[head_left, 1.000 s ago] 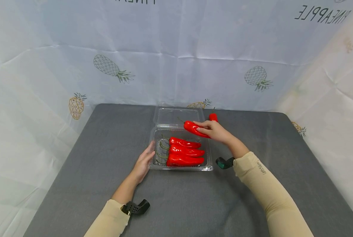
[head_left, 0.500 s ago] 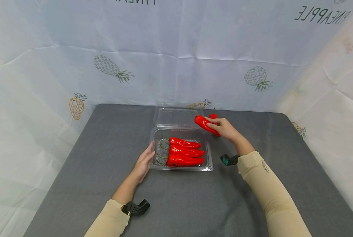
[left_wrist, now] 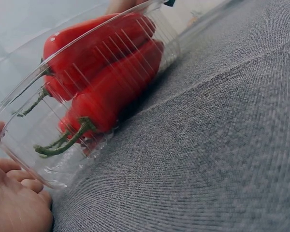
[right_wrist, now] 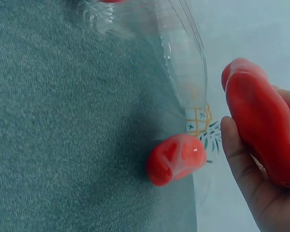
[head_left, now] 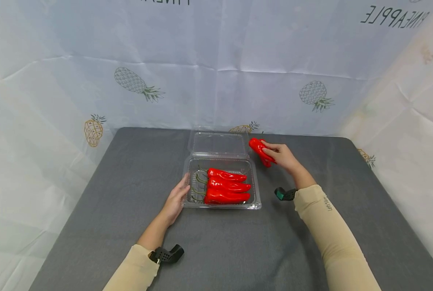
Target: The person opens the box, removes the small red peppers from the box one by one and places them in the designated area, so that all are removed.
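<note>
Currently, the glossy red pepper lying on the table (right_wrist: 176,157) is being partly hidden, in the head view, by the glossy red elongated pepper held above it (head_left: 258,148). The held one's green stem is not showing; palm and fingers are covering its lower part. The right wrist view is cutting off most of the clear plastic hinged container (head_left: 222,207). Ribbed glare in the left wrist view is blurring its load of glossy red peppers (head_left: 226,197); three are showing from above, full count unclear.

Right hand (head_left: 282,155): thumb and fingers are clamping around the held pepper. Left hand (head_left: 175,203): lying along the container's left wall, touching it; whether it is pinching, cannot tell. The hands are staying well apart.

The held pepper is slanting to the right of the open transparent lid (head_left: 218,144), blunt end leading away from the palm, skin smooth and shining. Those inside are lying side by side, green stems pointing left.
</note>
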Motion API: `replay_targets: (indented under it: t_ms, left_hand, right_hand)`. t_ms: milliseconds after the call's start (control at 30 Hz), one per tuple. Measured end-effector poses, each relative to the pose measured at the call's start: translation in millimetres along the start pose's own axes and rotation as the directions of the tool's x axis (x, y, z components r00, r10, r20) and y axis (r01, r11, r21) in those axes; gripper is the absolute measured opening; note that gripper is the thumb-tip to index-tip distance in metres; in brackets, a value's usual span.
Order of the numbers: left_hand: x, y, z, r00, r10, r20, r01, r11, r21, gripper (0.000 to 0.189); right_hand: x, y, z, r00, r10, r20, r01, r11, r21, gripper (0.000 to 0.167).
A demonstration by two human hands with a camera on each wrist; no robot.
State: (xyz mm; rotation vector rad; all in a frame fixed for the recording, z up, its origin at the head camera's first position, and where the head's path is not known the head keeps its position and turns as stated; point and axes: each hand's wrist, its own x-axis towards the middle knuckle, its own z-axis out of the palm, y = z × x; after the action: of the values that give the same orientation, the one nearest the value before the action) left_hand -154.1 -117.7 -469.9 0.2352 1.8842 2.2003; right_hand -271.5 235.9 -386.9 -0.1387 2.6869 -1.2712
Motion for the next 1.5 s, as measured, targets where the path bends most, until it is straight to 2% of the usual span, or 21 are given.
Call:
replay_targets:
  t_ms: [300, 767, 933, 1100, 1500]
  left_hand:
    - [0.1, 0.1, -0.1, 1.0, 0.01, 0.009, -0.01, 1.0, -0.012, 0.06]
    - [0.0, -0.6, -0.6, 1.0, 0.012, 0.009, -0.012, 1.0, -0.016, 0.059]
    - [0.9, -1.1, -0.8, 1.0, 0.008, 0.012, -0.008, 1.0, -0.022, 0.059]
    - [0.4, -1.4, -1.3, 1.0, 0.003, 0.015, -0.003, 1.0, -0.017, 0.059]
    - [-0.9, -2.5, -0.9, 1.0, 0.023, 0.014, -0.023, 1.0, -0.003, 0.059]
  right_hand:
    - [2.4, 12.4, -7.4, 1.0, 0.015, -0.024, -0.014, 0.999, 0.032, 0.049]
    - [5.1, 29.4, -20.0, 0.992, 0.115, -0.059, -0.111, 0.991, 0.069, 0.051]
    - [5.8, 36.9, -17.7, 0.984, 0.153, -0.096, -0.139, 0.981, 0.137, 0.052]
    - [9.0, 43.3, -14.8, 0.974, 0.164, -0.155, -0.123, 0.963, 0.242, 0.052]
    - [11.1, 53.0, -16.8, 0.955, 0.204, -0.215, -0.16, 0.966, 0.205, 0.051]
